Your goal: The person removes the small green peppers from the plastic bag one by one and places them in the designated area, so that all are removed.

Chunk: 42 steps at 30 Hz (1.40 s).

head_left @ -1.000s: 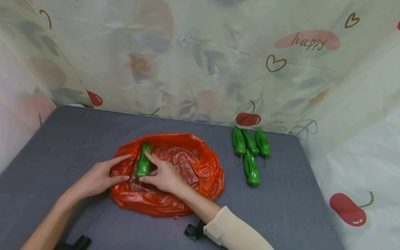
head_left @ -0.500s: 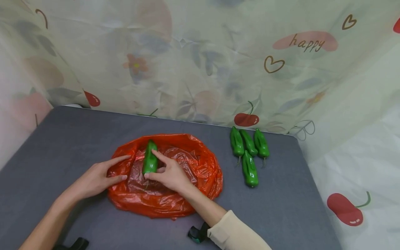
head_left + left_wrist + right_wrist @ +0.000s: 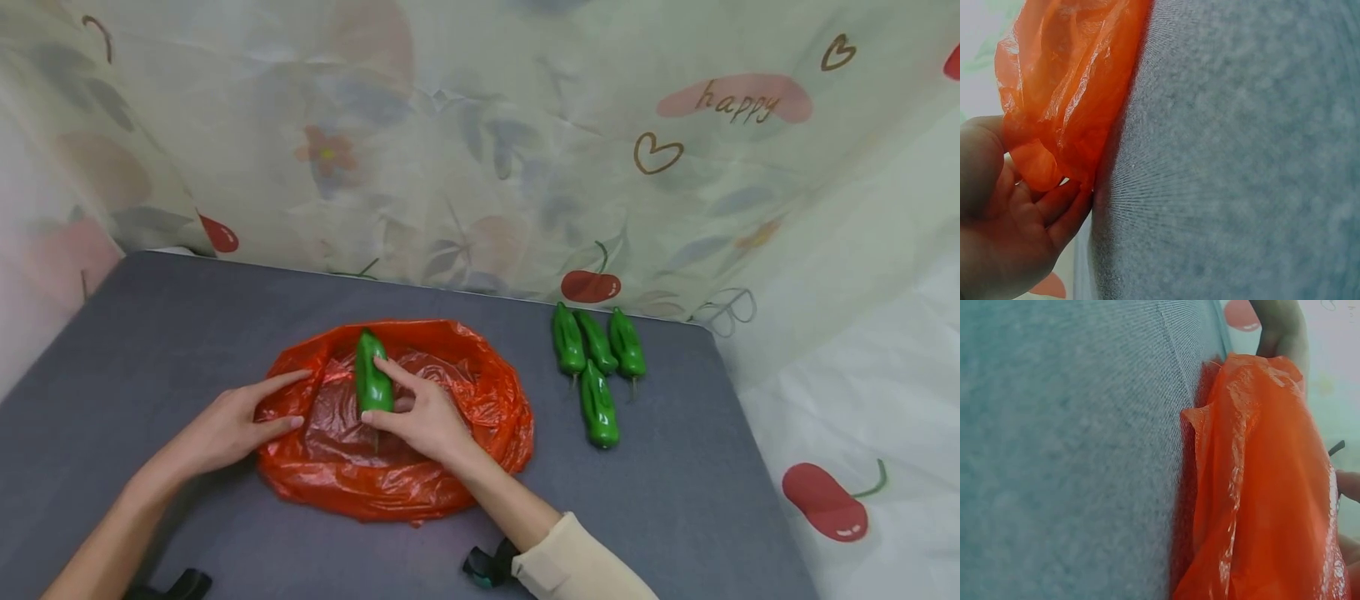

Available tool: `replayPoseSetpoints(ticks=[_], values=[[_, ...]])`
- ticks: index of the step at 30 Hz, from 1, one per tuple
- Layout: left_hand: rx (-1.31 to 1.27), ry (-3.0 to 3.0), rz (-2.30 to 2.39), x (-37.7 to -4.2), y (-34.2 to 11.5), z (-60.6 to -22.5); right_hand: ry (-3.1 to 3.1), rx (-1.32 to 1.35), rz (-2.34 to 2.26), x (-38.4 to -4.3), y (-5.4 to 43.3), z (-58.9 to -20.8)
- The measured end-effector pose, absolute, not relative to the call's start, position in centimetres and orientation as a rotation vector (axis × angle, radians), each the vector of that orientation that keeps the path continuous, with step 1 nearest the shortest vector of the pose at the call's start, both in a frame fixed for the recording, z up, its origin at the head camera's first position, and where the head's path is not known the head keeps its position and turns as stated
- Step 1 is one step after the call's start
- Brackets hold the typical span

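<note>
A red plastic bag (image 3: 360, 498) lies with its mouth spread wide on the grey table. My left hand (image 3: 230, 431) holds the bag's left side, its thumb and a finger over the rim; the left wrist view shows other fingers against the outside of the bag (image 3: 1079, 81). Over the mouth, my right hand (image 3: 427, 417) grips a green pepper (image 3: 372, 379) between thumb and fingers, thin stem pointing down towards me. In the right wrist view the bag's wall (image 3: 1266, 487) hides most of that hand, leaving only some fingers (image 3: 1349, 485) at the right edge.
Several green peppers (image 3: 600, 404) lie grouped at the back right of the grey table (image 3: 675, 500). A patterned curtain (image 3: 480, 167) hangs behind the table's far edge. Black wrist gear (image 3: 487, 568) sits by the right sleeve (image 3: 577, 562), and another black piece (image 3: 191, 583) by the left forearm.
My right hand has carried the pepper rightward and slightly away from me, from the bag's left side towards the middle of its mouth. The left hand stays at the rim.
</note>
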<state>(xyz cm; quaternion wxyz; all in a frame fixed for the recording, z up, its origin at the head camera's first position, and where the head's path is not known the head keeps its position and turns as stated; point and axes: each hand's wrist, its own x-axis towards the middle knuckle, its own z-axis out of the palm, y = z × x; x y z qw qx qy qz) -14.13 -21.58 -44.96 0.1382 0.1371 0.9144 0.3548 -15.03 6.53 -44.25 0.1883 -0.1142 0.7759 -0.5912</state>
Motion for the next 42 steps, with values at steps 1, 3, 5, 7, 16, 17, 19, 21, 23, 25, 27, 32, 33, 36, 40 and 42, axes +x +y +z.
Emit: replayPoseSetpoints(ticks=[1,3,5,7,16,17,19,21,23,25,27,32,33,36,40,42], values=[[0.394,2.647,1.023,-14.1,-21.6,-44.9,2.188,-0.325,-1.659,-15.0,6.7,-44.3],[0.388,2.643,1.023,-14.1,-21.6,-45.0,2.182,-0.329,-1.668,-14.8,6.9,-44.2],[0.386,2.642,1.02,-14.1,-21.6,-45.0,2.178,-0.327,-1.679,-14.7,7.2,-44.1],[0.387,2.644,1.022,-14.1,-21.6,-45.0,2.165,-0.324,-1.7,-14.6,7.4,-44.0],[0.403,2.636,1.038,-14.3,-21.6,-45.0,2.12,-0.274,-1.792,-14.1,9.0,-43.3],[0.402,2.63,1.044,-14.3,-21.5,-45.0,2.123,-0.277,-1.796,-14.1,9.2,-43.3],[0.4,2.623,1.05,-14.3,-21.5,-45.0,2.121,-0.283,-1.806,-14.0,9.5,-43.2],[0.392,2.613,1.056,-14.3,-21.5,-45.0,2.12,-0.3,-1.818,-13.9,9.8,-43.2],[0.38,2.598,1.07,-14.3,-21.5,-45.0,2.114,-0.31,-1.835,-13.9,10.1,-43.1],[0.373,2.588,1.075,-14.3,-21.6,-45.0,2.122,-0.314,-1.837,-13.8,10.3,-43.2],[0.37,2.579,1.081,-14.3,-21.6,-45.0,2.121,-0.315,-1.843,-13.7,10.6,-43.1],[0.38,2.589,1.071,-14.4,-21.7,-45.1,2.104,-0.317,-1.847,-13.5,11.5,-43.0],[0.379,2.592,1.067,-14.4,-21.7,-45.1,2.099,-0.311,-1.845,-13.4,11.8,-43.0],[0.37,2.584,1.065,-14.5,-21.6,-45.2,2.088,-0.282,-1.845,-13.1,12.5,-43.0],[0.359,2.581,1.069,-14.4,-21.5,-45.2,2.078,-0.248,-1.854,-12.8,13.2,-43.0],[0.355,2.591,1.068,-14.3,-21.5,-45.2,2.079,-0.247,-1.859,-12.7,13.4,-43.0]])
